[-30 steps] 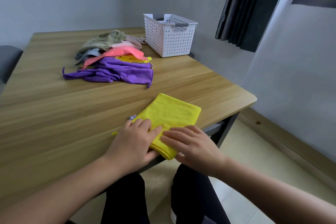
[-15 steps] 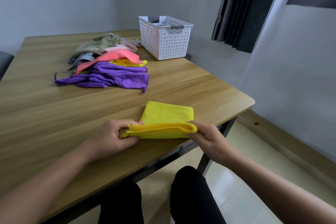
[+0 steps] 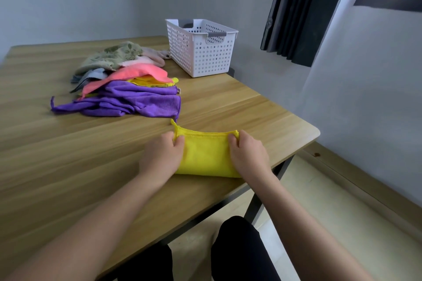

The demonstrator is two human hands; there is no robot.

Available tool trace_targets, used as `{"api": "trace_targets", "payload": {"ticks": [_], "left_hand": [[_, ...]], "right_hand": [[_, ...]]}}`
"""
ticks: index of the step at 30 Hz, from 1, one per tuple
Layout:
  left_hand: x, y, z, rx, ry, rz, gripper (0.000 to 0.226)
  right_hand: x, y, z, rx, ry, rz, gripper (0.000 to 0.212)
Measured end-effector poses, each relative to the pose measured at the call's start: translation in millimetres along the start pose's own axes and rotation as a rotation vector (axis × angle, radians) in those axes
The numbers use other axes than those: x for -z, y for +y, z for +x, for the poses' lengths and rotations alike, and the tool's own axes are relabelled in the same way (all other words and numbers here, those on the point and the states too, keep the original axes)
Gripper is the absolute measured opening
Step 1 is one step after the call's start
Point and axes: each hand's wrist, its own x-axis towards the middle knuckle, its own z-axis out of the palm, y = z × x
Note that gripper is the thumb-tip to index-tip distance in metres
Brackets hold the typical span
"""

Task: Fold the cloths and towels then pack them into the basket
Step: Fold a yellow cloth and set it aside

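Yellow cloth (image 3: pixel 205 156) between left hand (image 3: pixel 162 158) and right hand (image 3: pixel 248 155)

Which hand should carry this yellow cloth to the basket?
Probably the right hand: the basket stands at the table's right edge, nearer it, while the cloth pile lies ahead of the left hand.

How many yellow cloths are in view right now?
2. The folded yellow cloth lies near the table edge; a second yellow cloth peeks from the pile under the pink cloth. Others may be hidden.
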Motion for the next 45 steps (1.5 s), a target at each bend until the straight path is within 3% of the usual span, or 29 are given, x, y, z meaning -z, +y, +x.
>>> {"api": "trace_targets", "payload": {"ticks": [3,9,11,13,16,17,20,22,24,27,30,33,35,37,40,45], "left_hand": [[-5,4,1,-0.003,0.002,0.146,0.029],[-1,16,12,0.023,-0.063,0.396,0.029],[2,13,8,-0.133,0.078,0.431,0.029],[-2,5,9,-0.420,0.212,0.507,0.026],[-8,-6,16,-0.681,0.240,0.573,0.010],[-6,-6,14,-0.676,0.180,0.565,0.012],[0,-4,4,-0.470,-0.148,0.496,0.060],[0,-8,0,-0.377,-0.328,0.486,0.063],[0,-11,-1,-0.361,-0.394,0.464,0.061],[1,-16,3,-0.361,-0.399,0.435,0.073],[1,-18,7,-0.414,-0.412,0.390,0.089],[1,-18,14,-0.448,-0.456,0.336,0.074],[1,-20,20,-0.466,-0.462,0.336,0.058],[2,-22,23,-0.476,-0.452,0.355,0.068],[3,-24,26,-0.471,-0.393,0.397,0.089],[-1,-25,38,-0.288,-0.137,0.412,0.064]], "right_hand": [[-4,-5,6,-0.038,-0.026,-0.201,0.033],[4,-8,20,-0.123,-0.162,-0.297,0.030],[5,-8,21,-0.111,-0.122,-0.376,0.022],[5,-10,19,-0.031,-0.006,-0.471,0.019],[3,-5,17,0.309,0.185,-0.418,0.043],[3,-4,15,0.437,0.197,-0.315,0.047],[-1,0,8,0.664,-0.004,-0.166,0.049],[-9,9,3,0.656,-0.189,-0.272,0.056],[-8,22,6,0.579,-0.299,-0.350,0.075],[3,35,16,0.508,-0.349,-0.408,0.089],[16,37,13,0.551,-0.256,-0.358,0.090],[21,17,9,0.680,-0.260,-0.293,0.073],[13,9,7,0.772,-0.369,-0.291,0.075],[0,15,7,0.831,-0.436,-0.348,0.082],[-1,23,5,0.828,-0.451,-0.400,0.084],[10,-4,7,0.825,-0.436,-0.446,0.086]]}}
